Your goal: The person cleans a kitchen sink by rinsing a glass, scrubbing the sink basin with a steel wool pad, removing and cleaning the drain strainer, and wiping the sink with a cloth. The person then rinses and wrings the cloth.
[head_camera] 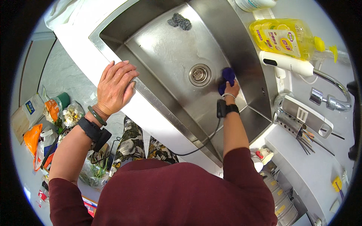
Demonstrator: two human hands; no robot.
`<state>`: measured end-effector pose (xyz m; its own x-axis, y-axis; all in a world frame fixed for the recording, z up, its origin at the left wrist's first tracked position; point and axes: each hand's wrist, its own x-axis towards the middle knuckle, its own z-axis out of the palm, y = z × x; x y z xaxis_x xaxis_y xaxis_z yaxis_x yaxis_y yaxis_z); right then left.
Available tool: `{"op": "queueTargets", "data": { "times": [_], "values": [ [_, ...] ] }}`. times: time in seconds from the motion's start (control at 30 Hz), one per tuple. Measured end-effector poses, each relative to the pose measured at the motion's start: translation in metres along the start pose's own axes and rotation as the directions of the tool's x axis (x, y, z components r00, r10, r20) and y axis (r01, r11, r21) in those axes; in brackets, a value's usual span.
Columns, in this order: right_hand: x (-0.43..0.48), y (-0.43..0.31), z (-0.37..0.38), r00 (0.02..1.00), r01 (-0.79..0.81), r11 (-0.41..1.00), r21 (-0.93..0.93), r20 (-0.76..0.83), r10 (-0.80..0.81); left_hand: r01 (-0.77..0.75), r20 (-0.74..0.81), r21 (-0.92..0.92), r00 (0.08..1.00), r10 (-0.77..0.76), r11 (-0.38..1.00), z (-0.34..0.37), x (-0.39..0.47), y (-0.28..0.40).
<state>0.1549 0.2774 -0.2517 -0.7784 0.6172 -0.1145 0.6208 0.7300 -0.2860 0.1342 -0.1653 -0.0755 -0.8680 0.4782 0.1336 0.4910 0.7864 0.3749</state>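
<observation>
My right hand [232,89] is inside the stainless steel sink [169,53], closed on a dark blue cloth [228,74] and pressing it near the foot of the far wall, just right of the drain strainer [200,75]. My left hand [118,80] rests palm down on the sink's near rim, fingers slightly spread, holding nothing. A grey steel-wool scourer [180,21] lies on the sink floor at the upper end, away from both hands.
Behind the sink stand a yellow dish-soap bottle [282,39], a faucet [333,82] and a perforated chopstick holder [288,123]. A cable hangs from my right wrist over the sink edge. Bagged vegetables [94,169] and an orange bag [32,138] are on the left.
</observation>
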Motion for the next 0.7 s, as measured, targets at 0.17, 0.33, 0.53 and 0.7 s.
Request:
{"op": "queueTargets", "data": {
  "times": [0.17,0.33,0.53,0.7],
  "values": [
    [-0.008,-0.03,0.029,0.928,0.254,0.967,-0.003,0.284,-0.243,0.014,-0.014,-0.013,1.0,-0.014,1.0,0.0,-0.001,-0.002],
    [0.045,-0.091,0.021,0.995,0.087,0.99,0.113,0.03,-0.091,0.022,0.002,-0.027,1.0,-0.022,0.999,-0.002,0.0,-0.003],
    [-0.027,-0.191,0.084,0.905,0.323,0.941,-0.103,0.323,-0.276,0.016,-0.027,-0.081,0.999,-0.018,0.997,-0.002,0.002,-0.003],
    [-0.063,-0.294,0.087,0.779,0.445,0.896,0.01,0.489,-0.392,0.016,-0.025,-0.092,1.0,-0.019,0.996,-0.002,0.002,-0.004]
  ]
}}
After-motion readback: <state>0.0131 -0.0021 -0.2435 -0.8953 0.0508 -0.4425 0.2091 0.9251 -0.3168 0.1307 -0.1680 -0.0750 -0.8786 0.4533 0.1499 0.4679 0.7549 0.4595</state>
